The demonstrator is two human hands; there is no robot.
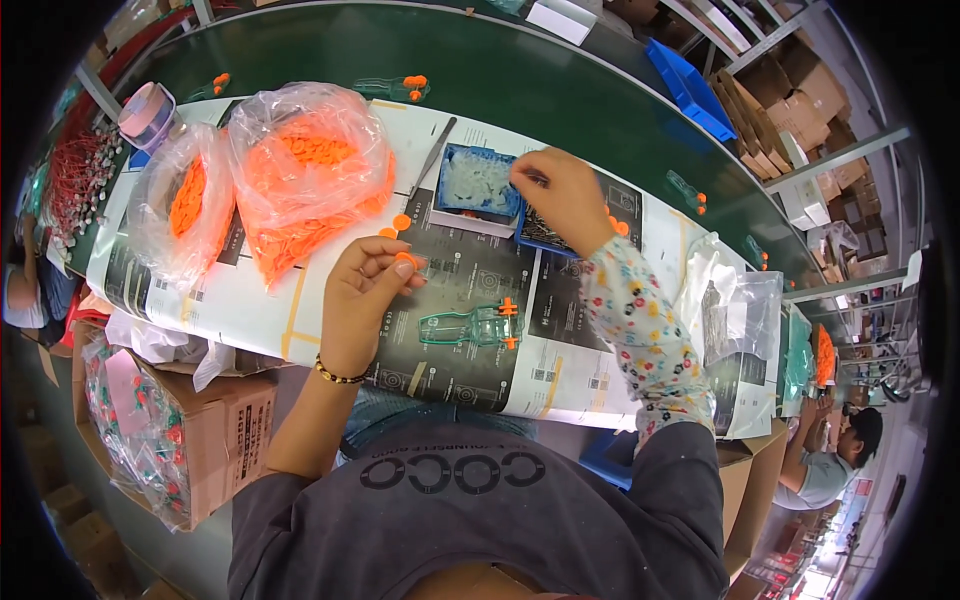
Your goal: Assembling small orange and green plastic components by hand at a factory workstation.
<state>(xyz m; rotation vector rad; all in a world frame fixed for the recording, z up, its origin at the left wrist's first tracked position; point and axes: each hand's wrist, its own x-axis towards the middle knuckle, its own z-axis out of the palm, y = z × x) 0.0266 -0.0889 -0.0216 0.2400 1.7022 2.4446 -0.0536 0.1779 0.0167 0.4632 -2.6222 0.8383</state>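
Observation:
My left hand (362, 300) pinches a small orange disc (406, 260) between thumb and fingertips, above the printed sheet. My right hand (568, 198) is closed, fingertips together, at the right edge of a blue box (443, 172) of whitish translucent bits. Whatever those fingers hold is too small to make out. Under the right hand, partly covered, lies a blue tray (524, 238) of thin dark metal pieces. Between my forearms a clear greenish plastic part (455, 327) with orange pieces at its right end lies flat. Two loose orange discs (401, 222) rest just beyond my left hand.
A large clear bag of orange discs (315, 190) and a smaller bag (184, 205) stand at left. A slim dark tool (435, 155) lies beside the blue box. Beyond the table runs a green conveyor (480, 60) with several similar plastic parts. A carton (225, 440) stands lower left.

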